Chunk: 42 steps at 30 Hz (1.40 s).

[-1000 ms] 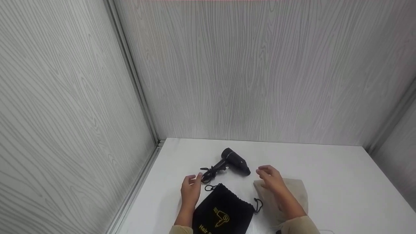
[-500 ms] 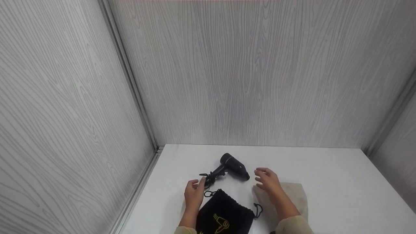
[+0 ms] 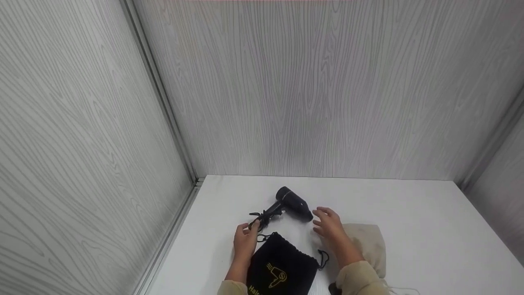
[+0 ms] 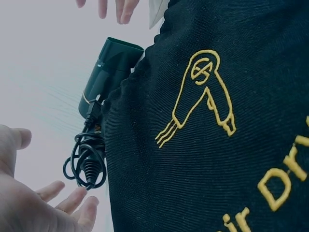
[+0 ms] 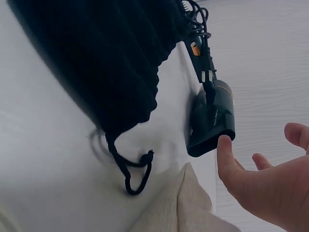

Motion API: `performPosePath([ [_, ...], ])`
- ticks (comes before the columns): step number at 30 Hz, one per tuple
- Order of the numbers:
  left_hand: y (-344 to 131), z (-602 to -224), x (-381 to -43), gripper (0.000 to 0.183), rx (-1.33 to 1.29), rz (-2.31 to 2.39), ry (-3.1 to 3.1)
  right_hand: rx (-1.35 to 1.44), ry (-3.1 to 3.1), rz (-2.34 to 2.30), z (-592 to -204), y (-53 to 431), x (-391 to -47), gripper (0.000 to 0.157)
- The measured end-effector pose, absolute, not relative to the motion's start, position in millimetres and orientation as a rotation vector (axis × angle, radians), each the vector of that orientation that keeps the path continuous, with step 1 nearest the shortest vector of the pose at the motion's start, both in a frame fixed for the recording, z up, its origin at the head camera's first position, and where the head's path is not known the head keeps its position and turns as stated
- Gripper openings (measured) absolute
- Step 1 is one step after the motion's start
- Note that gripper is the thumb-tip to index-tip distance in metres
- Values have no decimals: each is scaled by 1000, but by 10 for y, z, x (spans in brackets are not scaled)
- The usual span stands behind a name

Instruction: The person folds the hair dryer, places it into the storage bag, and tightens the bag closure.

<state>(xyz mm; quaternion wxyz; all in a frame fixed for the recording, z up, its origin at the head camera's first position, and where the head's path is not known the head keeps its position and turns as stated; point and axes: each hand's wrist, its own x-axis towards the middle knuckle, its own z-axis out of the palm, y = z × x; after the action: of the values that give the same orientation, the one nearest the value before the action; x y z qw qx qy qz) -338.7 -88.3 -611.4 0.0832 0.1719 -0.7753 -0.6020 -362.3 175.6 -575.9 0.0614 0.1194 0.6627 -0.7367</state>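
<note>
A black hair dryer (image 3: 294, 205) lies on the white table, its cord (image 4: 86, 162) bundled round the handle end. My left hand (image 3: 245, 242) is beside that bundle; in the left wrist view its fingers (image 4: 72, 200) are spread and the thumb stands apart. At the nozzle end is my right hand (image 3: 331, 229), fingers loosely bent. The right wrist view has one fingertip by the nozzle (image 5: 212, 142); contact is unclear. Nearer me lies a black drawstring bag (image 3: 282, 266) with a yellow hair dryer emblem and lettering, its gathered mouth towards the dryer.
A beige cloth bag (image 3: 368, 241) lies under and beside the right forearm, with a pale string (image 3: 403, 289) near it. Black cord loops (image 3: 323, 259) stick out from the black bag's mouth. Grey wood-grain panels (image 3: 262, 90) wall the table at the back and sides.
My right hand has moved left, closer to the dryer's nozzle. The left hand has shifted slightly right towards the cord bundle. The dryer and both bags appear to lie where they were.
</note>
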Motion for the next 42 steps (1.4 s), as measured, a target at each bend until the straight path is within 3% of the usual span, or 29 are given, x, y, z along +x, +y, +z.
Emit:
performPosePath([
  [22,-983,-6190,-3430,89,503,-1971,-2299,406,1866,-2270,-5987,1587,-3806,72],
  [29,-1021,-6234,-3423,83,577,-1958,-2314,340,1882,-2222,-6098,1490,-3776,77],
  [42,-953,-6198,-3521,69,441,-2124,-2310,269,1883,-2253,-6176,1560,-3808,86],
])
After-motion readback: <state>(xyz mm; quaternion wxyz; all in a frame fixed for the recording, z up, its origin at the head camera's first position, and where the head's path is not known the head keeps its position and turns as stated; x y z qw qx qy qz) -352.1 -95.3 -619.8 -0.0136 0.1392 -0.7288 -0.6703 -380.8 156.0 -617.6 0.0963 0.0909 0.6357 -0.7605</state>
